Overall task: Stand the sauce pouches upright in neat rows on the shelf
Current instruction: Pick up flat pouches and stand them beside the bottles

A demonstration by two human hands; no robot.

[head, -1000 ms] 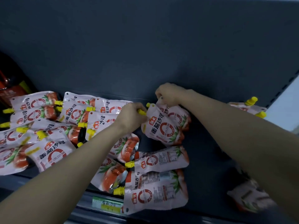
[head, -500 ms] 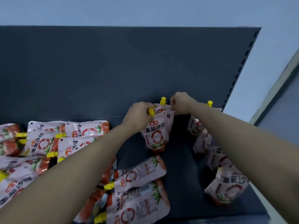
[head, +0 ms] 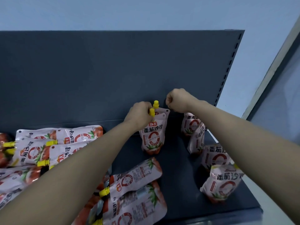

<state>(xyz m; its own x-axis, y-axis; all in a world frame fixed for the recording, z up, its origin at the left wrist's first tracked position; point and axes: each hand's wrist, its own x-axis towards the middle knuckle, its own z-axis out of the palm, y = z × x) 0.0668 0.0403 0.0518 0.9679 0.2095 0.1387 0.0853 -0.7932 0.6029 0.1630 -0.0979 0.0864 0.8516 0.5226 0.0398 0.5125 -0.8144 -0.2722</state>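
Your left hand (head: 139, 115) is curled round the top of the front pouch (head: 152, 137), gripping it at the neck beside its yellow cap (head: 152, 112). That pouch stands upright toward 12 o'clock on the dark grey shelf (head: 178, 172), close to the back panel (head: 113, 70). It is pale pink with a red ring, dark lettering and tomato artwork at its base. A rear pouch (head: 165, 113) stands right behind it and touches it. Only its top edge and its own cap (head: 156, 103) show.

Your right hand (head: 177, 99) sits at 1 o'clock, fingers balled into a loose fist just above the rear pouch's top corner. You cannot tell whether it pinches that corner or only hangs over it.

Both of your forearms are bare and stretched well forward. The left one comes in from 7 o'clock and the right from 4 o'clock, and the wrists end close together over the pair.

At 3 o'clock, the standing pouches (head: 214, 157) form a line of four running from the back panel toward the shelf's front edge, partly hidden by your right arm. At 9 o'clock, a heap of pouches (head: 34, 151) lies flat and overlapping, caps pointing left. At 6 o'clock, two flat pouches (head: 136, 173) lie on their sides, one in front of the other.
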